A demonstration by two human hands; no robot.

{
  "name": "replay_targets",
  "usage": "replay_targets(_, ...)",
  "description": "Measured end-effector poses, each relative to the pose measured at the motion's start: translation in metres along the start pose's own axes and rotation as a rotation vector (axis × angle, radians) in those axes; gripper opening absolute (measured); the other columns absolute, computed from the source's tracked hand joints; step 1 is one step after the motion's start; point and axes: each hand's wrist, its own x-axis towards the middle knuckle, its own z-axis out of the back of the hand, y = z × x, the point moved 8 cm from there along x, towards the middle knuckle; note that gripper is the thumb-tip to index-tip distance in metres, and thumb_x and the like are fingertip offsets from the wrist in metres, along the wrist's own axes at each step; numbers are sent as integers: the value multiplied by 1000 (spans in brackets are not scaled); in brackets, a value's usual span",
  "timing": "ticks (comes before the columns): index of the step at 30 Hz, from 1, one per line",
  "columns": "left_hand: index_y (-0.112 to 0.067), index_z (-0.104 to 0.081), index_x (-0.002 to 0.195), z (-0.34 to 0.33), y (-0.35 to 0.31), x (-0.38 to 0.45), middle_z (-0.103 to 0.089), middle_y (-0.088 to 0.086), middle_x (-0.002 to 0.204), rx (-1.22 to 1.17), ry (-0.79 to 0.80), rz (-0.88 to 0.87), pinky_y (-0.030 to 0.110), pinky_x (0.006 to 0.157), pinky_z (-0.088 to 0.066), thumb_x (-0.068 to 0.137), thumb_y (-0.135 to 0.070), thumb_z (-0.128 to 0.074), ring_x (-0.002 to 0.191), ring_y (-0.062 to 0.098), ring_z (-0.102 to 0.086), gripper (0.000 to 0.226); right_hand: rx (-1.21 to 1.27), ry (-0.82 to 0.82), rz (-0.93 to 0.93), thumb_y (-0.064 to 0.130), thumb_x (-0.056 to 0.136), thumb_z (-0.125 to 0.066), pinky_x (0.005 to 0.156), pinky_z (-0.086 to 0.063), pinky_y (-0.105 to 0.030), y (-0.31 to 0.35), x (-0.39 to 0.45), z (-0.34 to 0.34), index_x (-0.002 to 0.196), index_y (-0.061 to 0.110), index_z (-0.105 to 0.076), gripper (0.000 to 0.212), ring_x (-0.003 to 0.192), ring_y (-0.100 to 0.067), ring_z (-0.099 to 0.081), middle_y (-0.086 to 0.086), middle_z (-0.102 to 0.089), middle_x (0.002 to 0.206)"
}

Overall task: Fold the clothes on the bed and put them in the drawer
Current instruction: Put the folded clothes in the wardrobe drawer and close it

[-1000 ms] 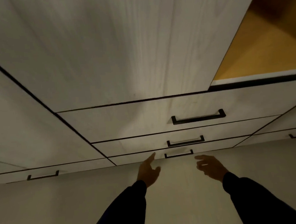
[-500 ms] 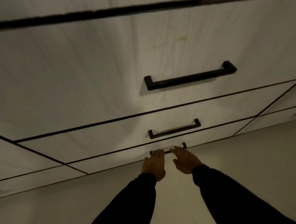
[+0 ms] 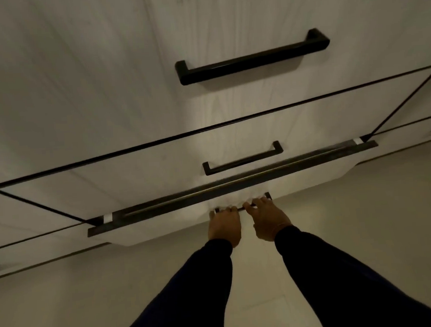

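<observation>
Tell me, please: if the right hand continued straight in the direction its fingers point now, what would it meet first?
The right hand already grips the bottom drawer's handle, fingers curled over it. Going straight on, it would probably meet that drawer's white front just behind the handle, though the depth is unclear.

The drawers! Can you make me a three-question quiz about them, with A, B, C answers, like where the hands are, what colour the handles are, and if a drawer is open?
1. Which handle do the hands hold?
A. top
B. middle
C. bottom

2. What colour are the handles?
A. black
B. gold
C. red

3. The bottom drawer is:
A. shut tight
B. pulled out a little
C. taken right out

Answers:
1 C: the left hand and right hand curl their fingers round the bottom handle.
2 A: the top handle and middle handle are black bars.
3 B: the bottom drawer juts forward, with a dark gap above it.
</observation>
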Motion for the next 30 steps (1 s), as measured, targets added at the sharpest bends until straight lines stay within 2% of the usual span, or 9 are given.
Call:
replay_targets(3, -10, -56, 128, -7, -12, -22, -63, 11, 126, 67, -73, -36, 38, 104, -43, 103, -18, -40, 115, 28, -60, 31, 125, 61, -17, 20, 97, -60, 121, -26, -43, -2, -26, -20, 155, 13, -33, 64, 145, -37, -29, -16, -37, 156)
replay_targets(6, -13, -63, 121, -27, -27, -57, -66, 9, 118, 20, -31, -46, 37, 95, -48, 102, -15, -44, 110, 28, -63, 28, 223, 4, 11, 17, 87, -75, 108, -41, -56, -1, -72, -50, 145, 8, -51, 64, 139, -50, -40, -26, -47, 148)
replay_targets(9, -20, -74, 90, -42, -48, -94, -72, 2, 84, -17, -16, -72, 32, 71, -55, 86, -22, -71, 79, 20, -70, 5, 206, 41, -20, 22, 74, -87, 96, -51, -54, -5, -115, -84, 139, 9, -58, 72, 130, -51, -51, -26, -55, 140)
replay_targets(11, -17, -72, 100, -54, -60, -122, -72, 4, 94, -46, 0, -76, 34, 79, -54, 95, -20, -60, 88, 22, -70, 14, 191, 25, -10, 25, 81, -81, 108, -42, -54, 2, -144, -89, 147, 11, -49, 75, 139, -51, -40, -26, -43, 150)
replay_targets(13, -12, -65, 117, -69, -71, -150, -68, 8, 114, -49, -24, -89, 37, 94, -48, 103, -14, -39, 107, 26, -65, 30, 173, 104, -25, 27, 99, -60, 122, -22, -48, 9, -175, -102, 159, 16, -24, 71, 152, -43, -11, -19, -14, 165)
replay_targets(15, -11, -64, 120, -78, -81, -170, -67, 10, 118, -55, -35, -105, 37, 97, -46, 103, -12, -37, 112, 27, -63, 32, 163, 130, -62, 27, 103, -52, 124, -15, -44, 8, -201, -115, 161, 20, -13, 71, 154, -39, 0, -15, -3, 168)
replay_targets(22, -15, -65, 119, -107, -114, -244, -68, 7, 116, -96, -7, -160, 35, 94, -48, 99, -13, -43, 109, 24, -64, 29, 148, 189, -71, 27, 103, -51, 124, -6, -43, 20, -277, -145, 161, 20, -10, 71, 154, -37, 3, -15, -3, 167)
replay_targets(26, -13, -63, 119, -129, -130, -282, -67, 8, 118, -123, 70, -203, 33, 95, -46, 98, -14, -49, 111, 23, -61, 26, 169, 245, -104, 35, 103, -50, 124, -10, -44, 23, -315, -172, 161, 23, -9, 72, 154, -37, 4, -14, -2, 168)
replay_targets(30, -14, -63, 121, -145, -142, -309, -67, 7, 118, -127, 117, -215, 32, 93, -49, 97, -15, -51, 110, 23, -62, 27, 153, 249, -119, 32, 105, -47, 125, -9, -44, 26, -345, -188, 161, 23, -9, 69, 154, -37, 3, -15, -3, 167)
